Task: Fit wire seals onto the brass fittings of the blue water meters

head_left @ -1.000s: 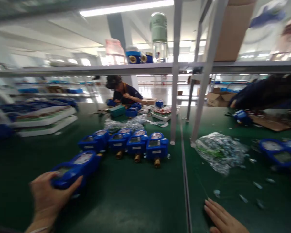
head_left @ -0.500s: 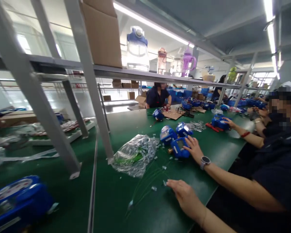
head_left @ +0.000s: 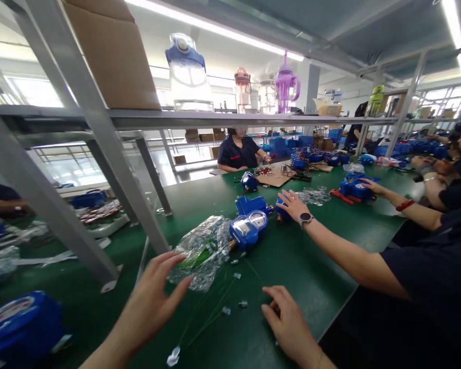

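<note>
Tabletop (head_left: 292,261), dark green, spreads across the lower half of the frame. At bottom centre-left lies a clear tag (head_left: 172,356), with thin green strands running up from it. The left hand (head_left: 153,292), lower left of centre, has its fingers spread well away from the thumb, with nothing visible between them; its fingertips overlap the near edge of a crumpled plastic bag (head_left: 200,253), and whether they touch it I cannot tell. The right hand (head_left: 288,318), at bottom centre-right, is half curled, thumb just below the forefinger; a faint strand leads toward its fingertips, but whether they pinch it I cannot tell. Just left of that hand lie more small clear pieces (head_left: 243,304). A blue meter (head_left: 21,328) sits in the lower left corner.

The bag, mid-frame, shows bright green strands inside. Beside its right edge is another blue meter (head_left: 249,228), with a round dial and a display, and behind that a further blue unit (head_left: 251,205). Right of these, a co-worker's hand (head_left: 292,205) with a watch rests on a blue piece. Farther right, red-handled pliers (head_left: 348,197) lie by another meter (head_left: 355,187), where a second co-worker's hand (head_left: 372,187) reaches.

Beyond, a person in dark clothing (head_left: 238,154) is behind a cardboard sheet (head_left: 276,176). Across the upper frame, a shelf (head_left: 223,119) bears a carton (head_left: 115,56) and bottles (head_left: 188,72).
</note>
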Action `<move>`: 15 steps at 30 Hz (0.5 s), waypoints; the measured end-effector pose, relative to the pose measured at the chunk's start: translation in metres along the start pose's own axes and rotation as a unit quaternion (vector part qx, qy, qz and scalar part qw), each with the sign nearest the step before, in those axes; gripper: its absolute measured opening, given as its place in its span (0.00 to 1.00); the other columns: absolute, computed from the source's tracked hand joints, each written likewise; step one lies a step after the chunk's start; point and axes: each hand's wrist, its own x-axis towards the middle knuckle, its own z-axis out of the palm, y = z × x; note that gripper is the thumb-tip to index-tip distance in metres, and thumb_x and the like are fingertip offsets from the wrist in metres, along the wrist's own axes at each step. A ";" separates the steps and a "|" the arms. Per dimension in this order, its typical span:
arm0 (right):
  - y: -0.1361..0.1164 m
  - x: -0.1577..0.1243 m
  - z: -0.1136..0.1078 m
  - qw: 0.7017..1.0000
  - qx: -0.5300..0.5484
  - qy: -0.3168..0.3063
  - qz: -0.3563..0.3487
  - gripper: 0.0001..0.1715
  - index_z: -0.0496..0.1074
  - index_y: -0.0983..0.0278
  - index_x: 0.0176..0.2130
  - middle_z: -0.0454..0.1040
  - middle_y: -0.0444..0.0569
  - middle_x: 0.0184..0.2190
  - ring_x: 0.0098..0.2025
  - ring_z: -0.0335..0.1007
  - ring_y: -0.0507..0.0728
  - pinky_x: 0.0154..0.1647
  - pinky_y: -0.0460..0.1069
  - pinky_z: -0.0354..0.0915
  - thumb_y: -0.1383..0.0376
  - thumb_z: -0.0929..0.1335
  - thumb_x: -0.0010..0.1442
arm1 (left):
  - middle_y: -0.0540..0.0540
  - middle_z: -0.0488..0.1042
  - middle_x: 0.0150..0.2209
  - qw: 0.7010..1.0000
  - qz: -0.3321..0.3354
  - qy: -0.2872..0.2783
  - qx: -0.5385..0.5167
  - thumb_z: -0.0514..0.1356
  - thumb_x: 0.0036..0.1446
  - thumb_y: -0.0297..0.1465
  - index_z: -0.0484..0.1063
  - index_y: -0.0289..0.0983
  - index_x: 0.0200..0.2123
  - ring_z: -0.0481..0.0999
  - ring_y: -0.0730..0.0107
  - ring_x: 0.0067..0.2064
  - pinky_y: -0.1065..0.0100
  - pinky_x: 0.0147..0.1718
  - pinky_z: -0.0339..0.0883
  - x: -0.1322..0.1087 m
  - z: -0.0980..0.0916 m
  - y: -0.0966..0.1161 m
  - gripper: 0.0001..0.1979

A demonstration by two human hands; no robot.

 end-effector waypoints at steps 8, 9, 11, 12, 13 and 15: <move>0.012 0.005 0.003 0.996 -0.007 0.091 0.004 0.19 0.71 0.63 0.39 0.65 0.55 0.41 0.43 0.67 0.58 0.48 0.54 0.67 0.75 0.57 0.57 | 0.35 0.42 0.64 0.978 0.088 -0.185 0.040 0.73 0.21 0.48 0.51 0.48 0.62 0.43 0.23 0.61 0.33 0.55 0.43 0.122 0.142 0.071 0.61; 0.012 0.006 0.003 0.995 -0.006 0.096 0.006 0.18 0.71 0.63 0.39 0.65 0.55 0.40 0.42 0.68 0.58 0.47 0.54 0.67 0.75 0.57 0.57 | 0.34 0.41 0.64 0.978 0.090 -0.185 0.041 0.74 0.21 0.47 0.52 0.49 0.61 0.42 0.21 0.60 0.31 0.53 0.42 0.122 0.147 0.072 0.61; 0.011 0.007 0.004 0.996 -0.004 0.094 0.007 0.18 0.71 0.63 0.38 0.65 0.54 0.39 0.41 0.68 0.59 0.46 0.54 0.68 0.75 0.57 0.58 | 0.35 0.42 0.64 0.978 0.095 -0.180 0.036 0.74 0.23 0.44 0.55 0.49 0.60 0.42 0.22 0.60 0.31 0.53 0.42 0.117 0.149 0.071 0.57; 0.010 0.007 0.004 0.996 -0.002 0.091 0.007 0.18 0.71 0.63 0.38 0.65 0.54 0.39 0.41 0.68 0.58 0.45 0.54 0.68 0.75 0.57 0.58 | 0.37 0.43 0.63 0.979 0.098 -0.178 0.029 0.73 0.25 0.43 0.57 0.49 0.59 0.44 0.26 0.61 0.35 0.55 0.42 0.114 0.147 0.070 0.53; 0.009 0.007 0.004 0.996 0.001 0.087 0.006 0.18 0.71 0.63 0.38 0.65 0.54 0.39 0.40 0.68 0.58 0.45 0.54 0.68 0.75 0.56 0.58 | 0.39 0.45 0.63 0.979 0.100 -0.176 0.020 0.73 0.28 0.41 0.60 0.49 0.57 0.46 0.30 0.61 0.39 0.57 0.43 0.113 0.144 0.068 0.49; 0.008 0.007 0.003 0.997 0.004 0.080 0.003 0.18 0.71 0.64 0.38 0.65 0.54 0.38 0.40 0.68 0.58 0.45 0.54 0.68 0.75 0.56 0.58 | 0.41 0.49 0.62 0.982 0.088 -0.167 -0.003 0.71 0.31 0.40 0.64 0.47 0.54 0.50 0.36 0.60 0.46 0.59 0.45 0.115 0.139 0.066 0.42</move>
